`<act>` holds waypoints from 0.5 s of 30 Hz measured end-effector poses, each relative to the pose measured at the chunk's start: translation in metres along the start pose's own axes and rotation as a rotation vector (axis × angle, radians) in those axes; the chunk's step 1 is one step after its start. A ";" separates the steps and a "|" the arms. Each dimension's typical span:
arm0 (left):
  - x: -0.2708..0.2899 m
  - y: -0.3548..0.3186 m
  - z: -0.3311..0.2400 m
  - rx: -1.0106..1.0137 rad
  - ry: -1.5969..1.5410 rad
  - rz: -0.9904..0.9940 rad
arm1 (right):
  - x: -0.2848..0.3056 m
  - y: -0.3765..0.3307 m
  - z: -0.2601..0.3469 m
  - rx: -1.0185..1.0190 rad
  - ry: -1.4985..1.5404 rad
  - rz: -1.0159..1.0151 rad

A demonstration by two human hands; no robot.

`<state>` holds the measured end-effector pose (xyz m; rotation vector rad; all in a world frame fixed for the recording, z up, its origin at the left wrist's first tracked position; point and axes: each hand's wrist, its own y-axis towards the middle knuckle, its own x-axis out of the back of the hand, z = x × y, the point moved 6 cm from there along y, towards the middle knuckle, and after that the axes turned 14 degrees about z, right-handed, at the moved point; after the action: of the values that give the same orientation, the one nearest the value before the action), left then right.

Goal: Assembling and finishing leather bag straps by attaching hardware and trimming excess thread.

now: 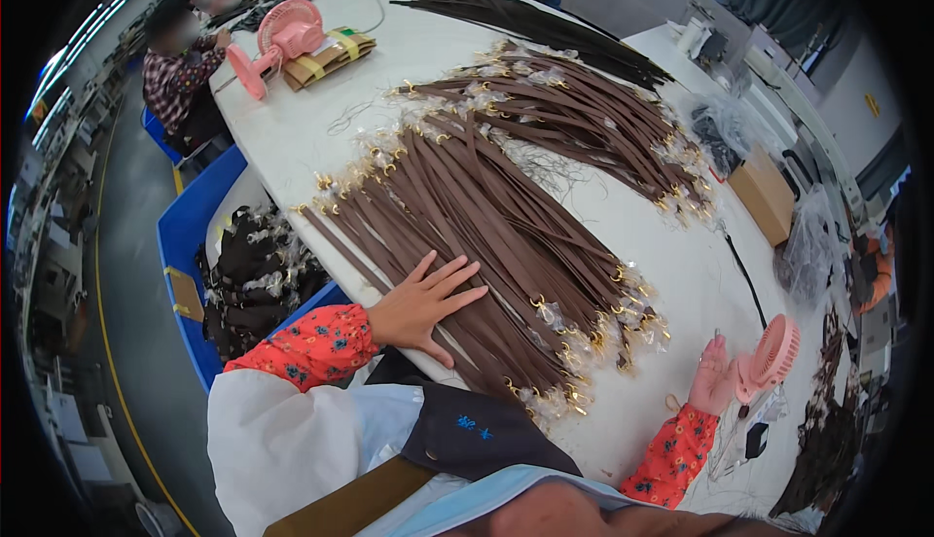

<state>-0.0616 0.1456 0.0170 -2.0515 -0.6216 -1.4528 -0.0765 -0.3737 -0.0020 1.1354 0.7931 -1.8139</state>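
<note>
Dozens of brown straps, too many and too overlapped for us to count, lie fanned in a flat sheaf along the near edge of the white counter; a second brown sheaf and a dark sheaf lie toward the far edge. We judge each strap light, limp and rather smooth, so mid-length gives the surest hold, away from the gold clasps wrapped in clear film at the ends. Our left hand lies open, fingers spread flat on the near sheaf, holding nothing. Our right hand is open too, touching one of two pink fans, by the counter's right edge.
</note>
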 end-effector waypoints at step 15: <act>0.003 0.051 0.008 0.006 0.026 -0.368 | -0.257 -0.155 -0.074 -0.725 -0.459 2.237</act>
<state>-0.0224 0.1128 0.0088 -1.9818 -1.0338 -1.6712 -0.1226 -0.1603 0.2174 0.3906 -0.3016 0.2175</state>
